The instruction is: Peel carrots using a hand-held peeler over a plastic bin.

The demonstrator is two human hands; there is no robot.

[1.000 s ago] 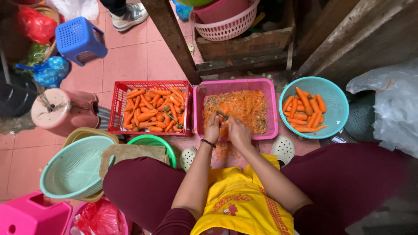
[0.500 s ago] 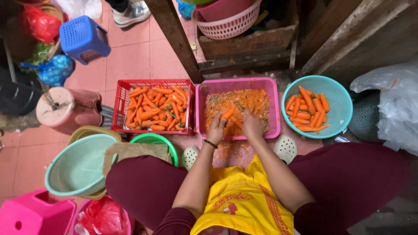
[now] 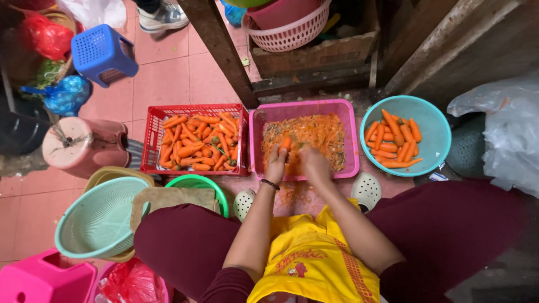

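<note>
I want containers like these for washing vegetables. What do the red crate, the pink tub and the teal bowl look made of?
The red crate looks like moulded plastic, going by its slotted lattice walls. The pink tub looks like smooth, slightly glossy plastic with a rolled rim. The teal bowl seems plastic too, matte and finely perforated like a colander.

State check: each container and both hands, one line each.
Red crate: full of unpeeled carrots.
Pink tub: holds peelings.
Teal bowl: part filled with peeled carrots.
Green colander: nothing inside.
Left hand: grips a carrot.
Right hand: over the tub, blurred.
</note>
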